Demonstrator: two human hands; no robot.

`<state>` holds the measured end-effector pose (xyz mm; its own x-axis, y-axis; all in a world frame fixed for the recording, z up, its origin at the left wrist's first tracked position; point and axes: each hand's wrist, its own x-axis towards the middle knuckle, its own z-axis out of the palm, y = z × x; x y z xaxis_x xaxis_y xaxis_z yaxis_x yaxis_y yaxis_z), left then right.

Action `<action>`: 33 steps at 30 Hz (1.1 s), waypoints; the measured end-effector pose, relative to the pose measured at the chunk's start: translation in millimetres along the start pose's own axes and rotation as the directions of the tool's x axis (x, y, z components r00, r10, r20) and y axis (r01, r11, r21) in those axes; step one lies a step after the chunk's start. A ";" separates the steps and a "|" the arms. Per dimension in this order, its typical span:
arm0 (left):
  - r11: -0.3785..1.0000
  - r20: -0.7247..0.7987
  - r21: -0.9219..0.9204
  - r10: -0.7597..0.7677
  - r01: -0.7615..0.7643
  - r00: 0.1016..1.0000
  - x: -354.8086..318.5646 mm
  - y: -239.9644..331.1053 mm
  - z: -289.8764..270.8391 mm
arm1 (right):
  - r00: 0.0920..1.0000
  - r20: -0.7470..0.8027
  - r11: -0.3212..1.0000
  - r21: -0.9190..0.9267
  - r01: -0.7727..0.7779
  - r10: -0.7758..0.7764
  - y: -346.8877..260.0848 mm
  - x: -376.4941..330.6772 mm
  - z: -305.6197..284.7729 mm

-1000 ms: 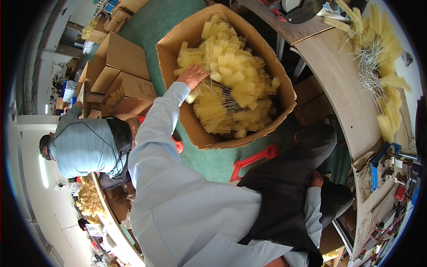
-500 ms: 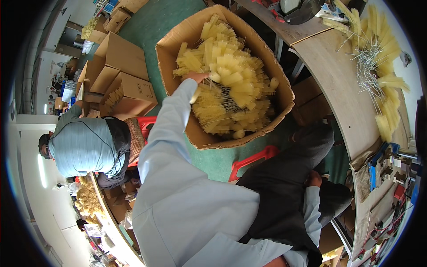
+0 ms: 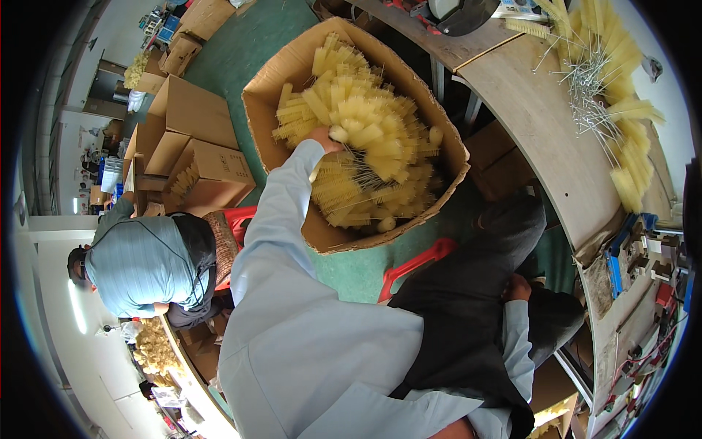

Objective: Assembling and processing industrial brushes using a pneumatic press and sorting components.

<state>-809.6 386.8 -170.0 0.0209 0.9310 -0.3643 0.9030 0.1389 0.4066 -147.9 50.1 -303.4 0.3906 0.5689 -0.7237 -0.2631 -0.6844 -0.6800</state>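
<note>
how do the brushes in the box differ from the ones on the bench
Pose: the box brushes are heaped in a mound inside the cardboard box; the bench brushes lie in a long spread on the open bench top.
Contact: the left hand is at the box brushes; no hand is on the bench brushes.
Both have pale yellow bristles and thin metal stems.

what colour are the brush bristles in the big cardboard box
The bristles are pale yellow; the head view, the only one, shows them best.
</note>
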 end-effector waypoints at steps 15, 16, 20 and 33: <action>0.936 0.126 -0.309 0.218 -0.171 0.968 67.6 -6.6 63.6 | 1.000 -0.017 1.000 0.011 -0.003 0.003 -24.9 -23.7 19.5; 0.860 0.088 -0.500 0.169 -0.103 0.982 68.4 -10.4 67.3 | 1.000 -0.017 1.000 0.015 -0.009 0.010 -25.3 -25.1 19.7; 0.786 0.117 -0.618 0.131 -0.031 0.984 66.7 -3.3 67.9 | 1.000 -0.017 0.999 -0.032 0.003 -0.003 -28.2 -27.9 20.7; 0.840 0.040 -0.540 0.079 -0.045 0.996 25.1 25.1 68.9 | 0.999 -0.048 1.000 0.029 -0.010 0.011 -33.4 -32.8 27.0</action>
<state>-756.8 390.4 -226.7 0.1095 0.9249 -0.3642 0.5258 0.2571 0.8108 -175.7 66.6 -260.1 0.4296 0.5386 -0.7248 -0.2921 -0.6767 -0.6759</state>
